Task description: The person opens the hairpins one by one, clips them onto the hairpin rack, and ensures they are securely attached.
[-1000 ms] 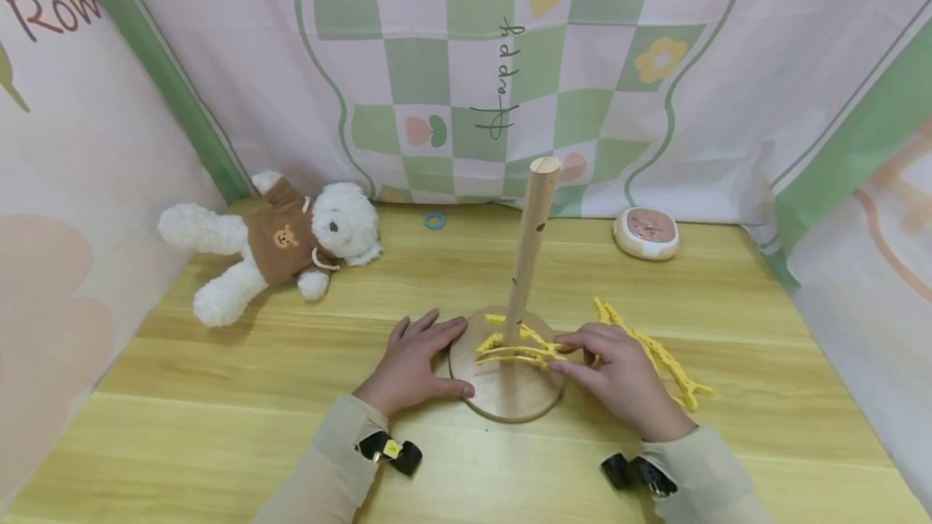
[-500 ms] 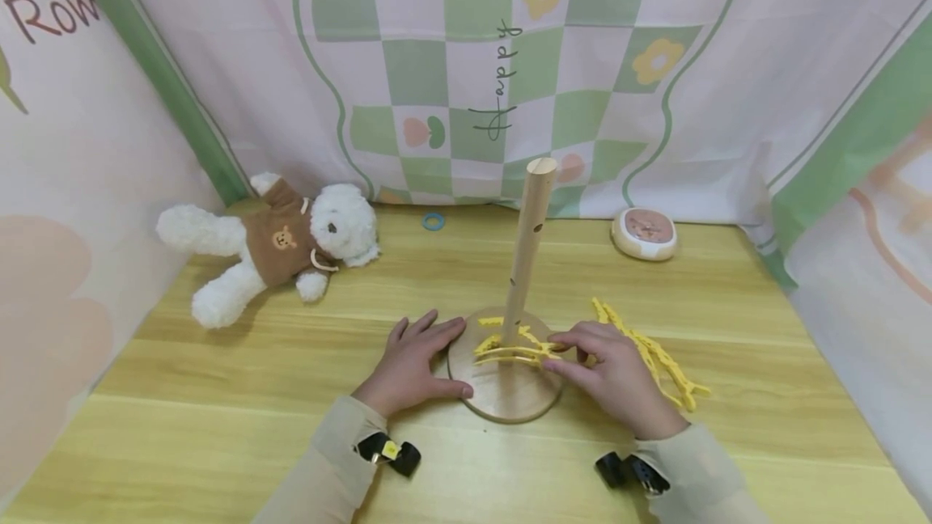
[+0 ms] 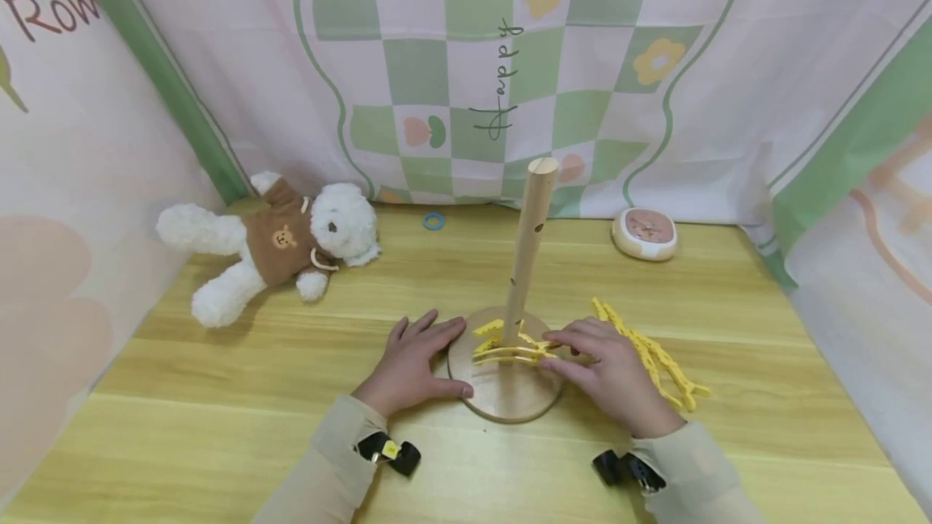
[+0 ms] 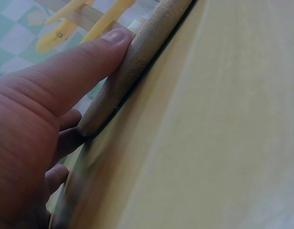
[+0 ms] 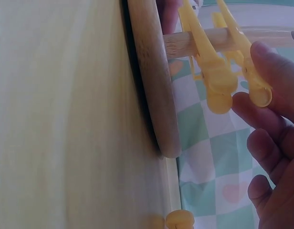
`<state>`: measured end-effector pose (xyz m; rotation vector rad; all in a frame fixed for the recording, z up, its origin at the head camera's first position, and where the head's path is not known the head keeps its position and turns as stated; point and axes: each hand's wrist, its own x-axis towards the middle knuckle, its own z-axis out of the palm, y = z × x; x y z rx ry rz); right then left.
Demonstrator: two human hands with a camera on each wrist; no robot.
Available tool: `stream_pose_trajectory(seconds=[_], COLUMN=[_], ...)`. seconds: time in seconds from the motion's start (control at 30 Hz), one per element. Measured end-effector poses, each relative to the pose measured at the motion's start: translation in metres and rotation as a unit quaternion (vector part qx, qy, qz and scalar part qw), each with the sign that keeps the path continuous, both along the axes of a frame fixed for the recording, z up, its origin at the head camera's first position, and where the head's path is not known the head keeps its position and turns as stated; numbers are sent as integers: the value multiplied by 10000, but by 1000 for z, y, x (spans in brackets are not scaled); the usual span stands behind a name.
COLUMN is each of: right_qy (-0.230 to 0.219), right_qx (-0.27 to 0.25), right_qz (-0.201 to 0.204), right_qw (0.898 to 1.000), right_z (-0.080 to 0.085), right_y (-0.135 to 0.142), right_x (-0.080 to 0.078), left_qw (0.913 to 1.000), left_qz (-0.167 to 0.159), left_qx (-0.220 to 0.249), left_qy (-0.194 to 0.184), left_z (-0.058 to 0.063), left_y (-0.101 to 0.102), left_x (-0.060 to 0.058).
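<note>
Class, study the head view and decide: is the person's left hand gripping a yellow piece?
No: the left hand is spread against the edge of the round wooden base, apart from the yellow pieces.

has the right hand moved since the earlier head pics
Yes, slightly left: in the head view, the right hand is a little nearer the post.
</note>
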<state>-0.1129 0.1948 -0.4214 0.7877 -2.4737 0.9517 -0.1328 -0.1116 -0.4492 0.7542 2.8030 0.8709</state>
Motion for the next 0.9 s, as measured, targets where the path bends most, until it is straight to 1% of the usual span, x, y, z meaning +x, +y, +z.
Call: stream_pose_trajectory(seconds=[0.2, 0.47, 0.73, 0.9], right_qy=[-72, -194, -393, -390], right_qx=[62, 148, 55, -65], right_qz=[-31, -212, -339, -328], right_qw=[10000, 9995, 9986, 9987], right_z=[1, 2, 1, 0], right_y=[1, 0, 0, 0], right_x=[0, 0, 1, 1], left_qw=[10000, 10000, 10000, 10000], left_qz=[-8, -15, -5, 10], left_qx=[17, -33, -23, -16], left_qy=[5, 11, 27, 34], left_z=[0, -1, -1, -2], left_y=[0, 0, 1, 0], left_x=[0, -1, -1, -1])
